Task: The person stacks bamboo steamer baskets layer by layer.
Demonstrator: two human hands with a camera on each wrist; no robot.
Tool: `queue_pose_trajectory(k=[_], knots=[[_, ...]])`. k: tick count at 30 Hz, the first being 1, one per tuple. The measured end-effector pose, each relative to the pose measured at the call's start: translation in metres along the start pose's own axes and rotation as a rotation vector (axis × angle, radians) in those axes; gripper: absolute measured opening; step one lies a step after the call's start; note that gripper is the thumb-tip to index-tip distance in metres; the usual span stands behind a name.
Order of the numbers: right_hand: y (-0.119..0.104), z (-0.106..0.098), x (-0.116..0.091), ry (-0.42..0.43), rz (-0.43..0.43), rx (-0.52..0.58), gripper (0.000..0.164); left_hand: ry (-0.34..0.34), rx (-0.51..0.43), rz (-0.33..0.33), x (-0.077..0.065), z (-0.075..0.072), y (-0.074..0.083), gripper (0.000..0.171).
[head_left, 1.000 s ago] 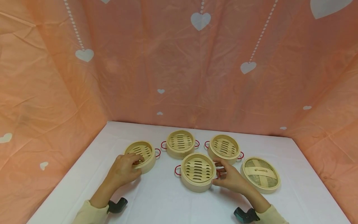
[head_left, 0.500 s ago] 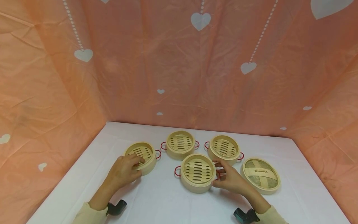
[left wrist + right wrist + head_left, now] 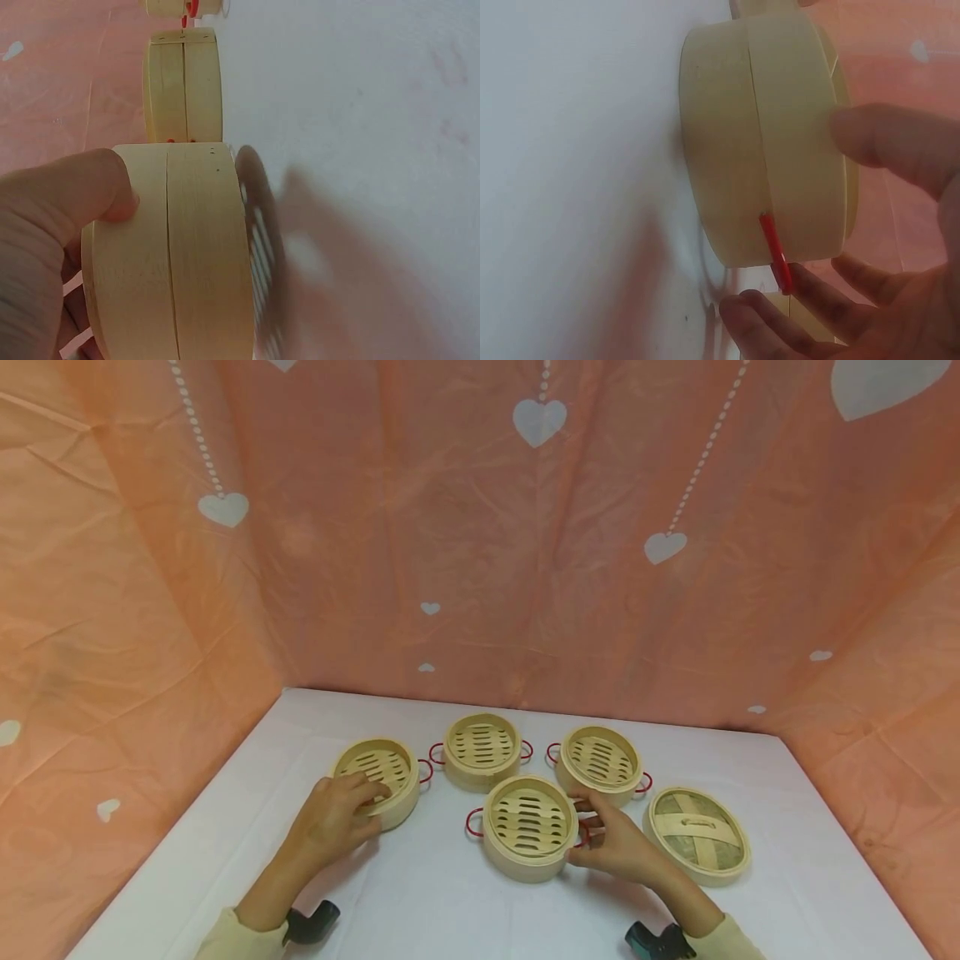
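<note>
My left hand holds the wall of the leftmost bamboo steamer basket. In the left wrist view its thumb lies on the outer wall and the other fingers go behind the rim. A shadow with slots of light beside that basket shows it slightly off the table. At the centre front, my right hand grips the right side of another steamer basket. The right thumb touches that basket's wall near the rim, with the fingers around its red handle.
Behind stand two more slatted baskets, one at back middle and one at back right. A woven steamer lid lies to the right of my right hand. Orange cloth walls surround the white table.
The leftmost basket has risen slightly in my left hand. My right hand keeps its hold on the centre basket. The head view has shifted a little.
</note>
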State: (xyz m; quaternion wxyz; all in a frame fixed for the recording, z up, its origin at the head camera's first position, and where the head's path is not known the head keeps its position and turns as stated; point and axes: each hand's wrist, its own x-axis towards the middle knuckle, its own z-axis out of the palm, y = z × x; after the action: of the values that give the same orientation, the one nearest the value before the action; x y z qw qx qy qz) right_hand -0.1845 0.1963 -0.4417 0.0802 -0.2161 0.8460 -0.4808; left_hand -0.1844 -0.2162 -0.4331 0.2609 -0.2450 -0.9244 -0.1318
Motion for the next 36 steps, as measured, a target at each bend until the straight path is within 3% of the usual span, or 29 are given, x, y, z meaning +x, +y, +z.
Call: queue_pose_trajectory(k=[10, 22, 30, 36], knots=[[-0.002, 0.001, -0.001, -0.001, 0.014, -0.015, 0.081, 0.029, -0.037, -0.006, 0.005, -0.007, 0.012, 0.033], [-0.003, 0.001, -0.001, -0.002, 0.037, -0.018, 0.081, 0.079, -0.067, 0.041, 0.018, -0.009, 0.028, 0.031], [-0.003, 0.001, -0.002, 0.006, 0.026, -0.018, 0.081, 0.076, -0.114, 0.059, 0.027, -0.005, 0.04, 0.032], [-0.003, 0.001, -0.002, 0.009, 0.022, -0.016, 0.081, 0.1, -0.123, 0.108, 0.034, -0.005, 0.048, 0.031]])
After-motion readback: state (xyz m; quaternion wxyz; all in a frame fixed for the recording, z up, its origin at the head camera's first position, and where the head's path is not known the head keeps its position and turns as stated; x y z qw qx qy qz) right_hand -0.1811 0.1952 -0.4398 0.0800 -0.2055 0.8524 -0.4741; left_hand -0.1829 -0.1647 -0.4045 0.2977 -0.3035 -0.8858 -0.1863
